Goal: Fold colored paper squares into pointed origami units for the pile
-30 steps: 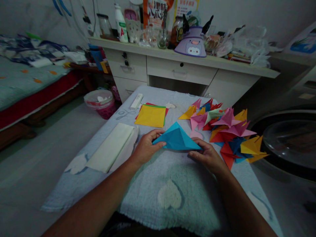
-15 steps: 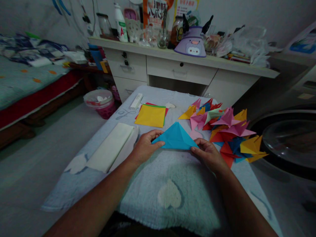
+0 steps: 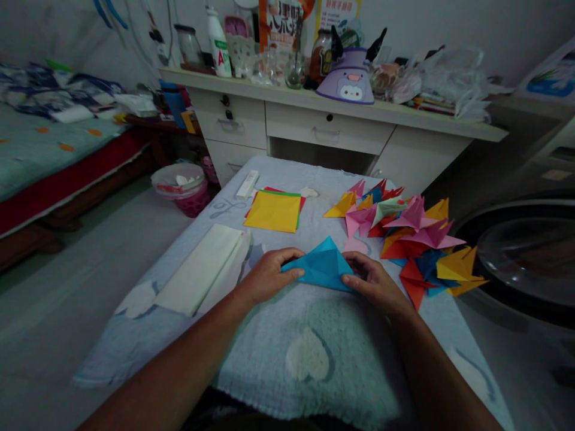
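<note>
A blue sheet of origami paper, folded to a triangle with creases across it, is held low over the cloth-covered table. My left hand pinches its left corner between thumb and fingers. At the right corner my right hand is closed on the paper, thumb in front and fingers behind. Beyond the left hand lies a stack of square paper, yellow on top with green and red edges showing. Several folded paper cranes in many colours are heaped to the right.
A folded whitish sheet lies on the table's left, with a small white box farther back. Behind stands a cluttered white desk. A pink bin is on the floor at left; a front-loading washer is at right.
Both hands have brought the blue paper slightly lower and nearer me. It has tilted, its right end dipping, and the right hand has shifted inward along it.
</note>
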Tool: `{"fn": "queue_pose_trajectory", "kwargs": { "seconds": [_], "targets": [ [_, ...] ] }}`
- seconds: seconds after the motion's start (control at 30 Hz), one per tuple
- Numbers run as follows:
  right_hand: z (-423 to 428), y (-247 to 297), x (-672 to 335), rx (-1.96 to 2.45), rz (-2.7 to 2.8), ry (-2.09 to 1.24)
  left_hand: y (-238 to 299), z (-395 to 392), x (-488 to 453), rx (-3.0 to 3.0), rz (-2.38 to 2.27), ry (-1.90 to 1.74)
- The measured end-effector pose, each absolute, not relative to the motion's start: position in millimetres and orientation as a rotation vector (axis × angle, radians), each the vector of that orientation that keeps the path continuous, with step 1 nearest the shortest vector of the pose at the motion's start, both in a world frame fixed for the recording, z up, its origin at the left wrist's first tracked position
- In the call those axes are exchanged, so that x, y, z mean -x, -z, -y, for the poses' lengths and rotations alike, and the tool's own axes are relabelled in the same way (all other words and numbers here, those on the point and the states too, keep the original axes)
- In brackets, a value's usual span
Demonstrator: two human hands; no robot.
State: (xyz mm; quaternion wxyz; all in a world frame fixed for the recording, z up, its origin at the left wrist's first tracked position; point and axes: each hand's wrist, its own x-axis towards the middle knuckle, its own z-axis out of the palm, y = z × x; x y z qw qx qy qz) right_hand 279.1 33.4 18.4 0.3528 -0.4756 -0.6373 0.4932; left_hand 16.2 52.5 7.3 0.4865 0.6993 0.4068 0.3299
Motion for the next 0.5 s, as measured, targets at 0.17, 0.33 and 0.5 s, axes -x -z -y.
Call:
{"fn": "queue_pose_trajectory", "kwargs": {
  "seconds": [0.17,0.33,0.5],
  "targets": [
    [-30,-22,-274,1.221,1.555,-1.392,-10,-50,-18,-1.815,-0.939,-0.727],
    [-28,-24,-268,1.245,1.560,-1.407,-15,-50,-19,-1.995,-1.020,-0.728],
    [-28,-22,-263,1.230,1.565,-1.453,-18,-49,-22,-1.977,-1.027,-0.759]
  ]
}}
